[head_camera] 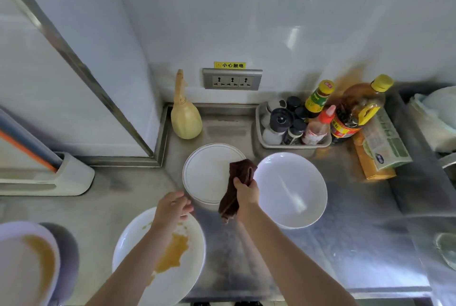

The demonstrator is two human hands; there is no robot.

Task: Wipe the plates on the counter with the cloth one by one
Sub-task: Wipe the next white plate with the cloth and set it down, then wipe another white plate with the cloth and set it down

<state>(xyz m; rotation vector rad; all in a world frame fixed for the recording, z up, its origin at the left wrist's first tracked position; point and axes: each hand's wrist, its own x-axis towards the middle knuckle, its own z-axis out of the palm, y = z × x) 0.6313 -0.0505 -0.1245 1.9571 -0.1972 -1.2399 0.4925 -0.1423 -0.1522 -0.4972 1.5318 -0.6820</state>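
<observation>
right hand [245, 193]: brown cloth [238, 186] is gripped in curled fingers; cloth hangs over the right rim of the gold-rimmed plate [209, 173]
left hand [172, 209]: nothing held, fingers loosely spread; held above the far rim of the stained plate [172, 278], blurred
gold-rimmed plate: mid tabletop [357, 244], toward the back edge; looks clean
stained plate: at the front edge of the tabletop; orange-brown sauce smeared across it
white bowl-plate [291, 189]: just right of the gold-rimmed plate, apart from it; looks clean
second stained plate [27, 263]: front-left corner, cut by the frame; orange sauce arc seen
condiment tray [293, 144]: at the back edge, jars and bottles inside
oil bottle [357, 110]: right of the tray, beside boxes
yellow gourd-shaped bottle [185, 115]: back-left corner, under the wall socket [232, 79]
</observation>
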